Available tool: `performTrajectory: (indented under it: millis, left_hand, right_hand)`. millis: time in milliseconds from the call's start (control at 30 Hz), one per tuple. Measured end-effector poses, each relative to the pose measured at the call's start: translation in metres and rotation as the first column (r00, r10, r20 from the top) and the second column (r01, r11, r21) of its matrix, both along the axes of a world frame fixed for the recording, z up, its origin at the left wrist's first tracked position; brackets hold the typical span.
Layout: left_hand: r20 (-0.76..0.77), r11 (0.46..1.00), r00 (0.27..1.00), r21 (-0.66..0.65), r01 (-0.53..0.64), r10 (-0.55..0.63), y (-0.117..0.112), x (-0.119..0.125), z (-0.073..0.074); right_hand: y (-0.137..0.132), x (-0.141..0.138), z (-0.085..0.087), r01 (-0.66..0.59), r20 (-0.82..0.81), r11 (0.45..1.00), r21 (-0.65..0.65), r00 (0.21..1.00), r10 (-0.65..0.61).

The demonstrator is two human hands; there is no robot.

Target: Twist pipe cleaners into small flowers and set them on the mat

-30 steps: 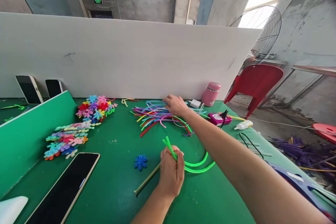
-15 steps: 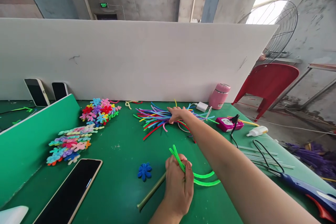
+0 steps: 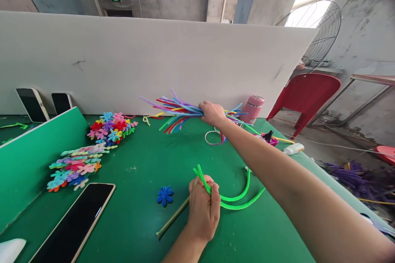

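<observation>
My left hand (image 3: 202, 211) is closed around bright green pipe cleaners (image 3: 236, 202), whose tips poke up above the fingers while their long ends curve off to the right. An olive-green stick (image 3: 173, 218) runs out from under this hand toward the lower left. Farther back, my right hand (image 3: 212, 113) grips a bundle of mixed-colour pipe cleaners (image 3: 180, 111) around its middle, raised above the table. Left of my left hand lies a blue pipe-cleaner flower (image 3: 165, 196).
Colourful fuzzy flowers (image 3: 112, 129) and stacked flower pieces (image 3: 77, 168) sit at left, near a green divider (image 3: 40, 156). A large phone (image 3: 74, 224) lies in front. At right stand a pink bottle (image 3: 254, 109) and a white glue bottle (image 3: 293, 148). A white board (image 3: 117, 61) backs the table.
My right hand has closed on the pipe-cleaner bundle and lifted it off the table. My left hand keeps its hold; the view has shifted slightly to the right.
</observation>
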State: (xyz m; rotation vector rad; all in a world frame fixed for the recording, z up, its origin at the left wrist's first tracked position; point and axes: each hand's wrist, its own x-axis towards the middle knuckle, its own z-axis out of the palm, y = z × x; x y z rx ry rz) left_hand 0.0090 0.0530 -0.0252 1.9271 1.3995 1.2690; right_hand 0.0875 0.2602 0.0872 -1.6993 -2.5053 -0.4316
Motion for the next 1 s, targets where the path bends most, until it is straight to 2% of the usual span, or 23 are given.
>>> performTrajectory:
  millis: [100, 200, 333, 400, 600, 667, 733, 833, 933, 1000]
  left_hand:
    - [-0.007, 1.000, 1.000, 0.000, 0.004, -0.004, 0.000, 0.000, -0.001]
    - [-0.011, 1.000, 1.000, -0.007, 0.000, 0.000, -0.001, -0.001, -0.002]
    - [-0.005, 1.000, 1.000, -0.013, -0.002, 0.002, 0.000, 0.000, -0.002]
    - [-0.007, 1.000, 1.000, -0.015, -0.001, 0.001, 0.001, 0.000, -0.002]
    - [-0.017, 1.000, 1.000, -0.007, -0.006, 0.006, 0.000, 0.000, -0.003]
    - [-0.020, 1.000, 1.000, -0.007, -0.001, 0.001, 0.000, 0.000, -0.003]
    - [-0.023, 1.000, 1.000, -0.007, 0.001, -0.001, 0.000, 0.000, -0.002]
    - [-0.042, 1.000, 0.999, 0.007, -0.009, 0.009, 0.001, 0.001, -0.002]
    - [-0.078, 0.999, 0.997, 0.039, -0.019, 0.022, 0.001, 0.001, -0.002]
    - [-0.099, 0.999, 0.995, 0.053, -0.015, 0.020, 0.002, 0.000, -0.003]
  right_hand:
    - [-0.003, 0.000, 0.014, 0.030, -0.030, 0.986, 0.161, 0.999, -0.025]
    - [-0.007, -0.002, 0.009, 0.033, -0.036, 0.970, 0.239, 0.999, -0.026]
    - [-0.007, -0.002, -0.010, 0.013, -0.015, 0.975, 0.222, 1.000, -0.010]
    - [-0.006, 0.000, -0.014, 0.001, -0.008, 0.978, 0.206, 1.000, 0.000]
    - [-0.003, 0.002, 0.004, -0.008, -0.037, 0.974, 0.226, 0.999, 0.017]
    - [-0.005, -0.001, 0.003, -0.016, -0.054, 0.976, 0.215, 0.998, 0.028]
    - [-0.008, -0.003, -0.007, -0.039, -0.061, 0.985, 0.170, 0.997, 0.050]
    - [-0.015, -0.003, -0.035, -0.104, -0.053, 0.994, 0.030, 0.993, 0.105]
    - [-0.024, 0.003, -0.059, -0.166, -0.050, 0.979, -0.118, 0.986, 0.161]
    - [-0.032, 0.009, -0.067, -0.195, -0.063, 0.968, -0.159, 0.980, 0.187]
